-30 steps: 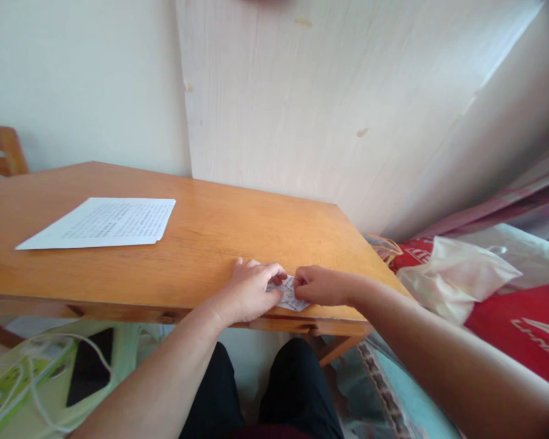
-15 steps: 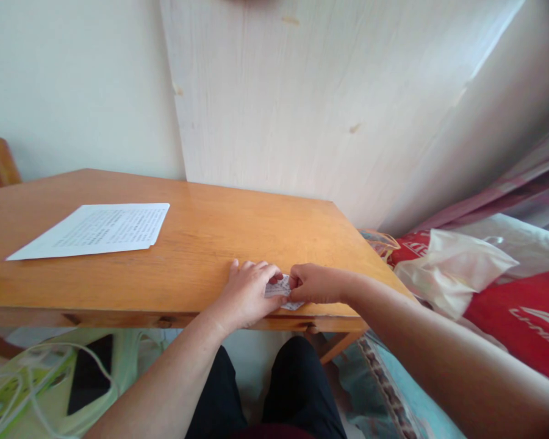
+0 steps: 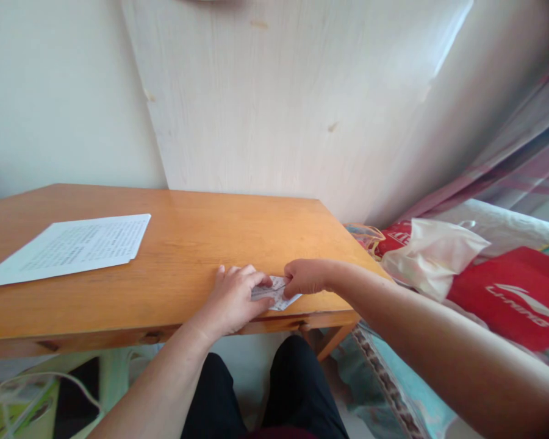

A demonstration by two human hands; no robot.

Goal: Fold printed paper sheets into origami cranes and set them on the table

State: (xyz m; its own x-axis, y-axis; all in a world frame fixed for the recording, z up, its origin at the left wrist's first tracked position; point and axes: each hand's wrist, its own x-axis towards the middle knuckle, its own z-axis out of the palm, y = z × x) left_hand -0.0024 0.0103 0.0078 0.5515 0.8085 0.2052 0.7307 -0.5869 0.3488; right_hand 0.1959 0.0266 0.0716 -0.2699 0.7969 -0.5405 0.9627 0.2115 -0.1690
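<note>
A small folded sheet of printed paper [image 3: 279,301] lies near the table's front edge, between my two hands. My left hand [image 3: 240,299] rests over its left side. The thumb is on the near edge and the fingertips on the far edge, holding the paper against the wood. My right hand [image 3: 304,277] is closed, its thumb and finger pressed on the paper's right part. The palms and curled fingers hide some of the paper.
A stack of printed sheets [image 3: 77,244] lies on the wooden table [image 3: 201,231] to the left. Right of the table are a white plastic bag [image 3: 432,253] and a red bag [image 3: 507,299]. Under the table sit cables and a dark flat object [image 3: 77,396].
The view has turned slightly to the right, so the table and sheets appear further left. My right hand has shifted a little on the folded paper, and more of its right corner shows.
</note>
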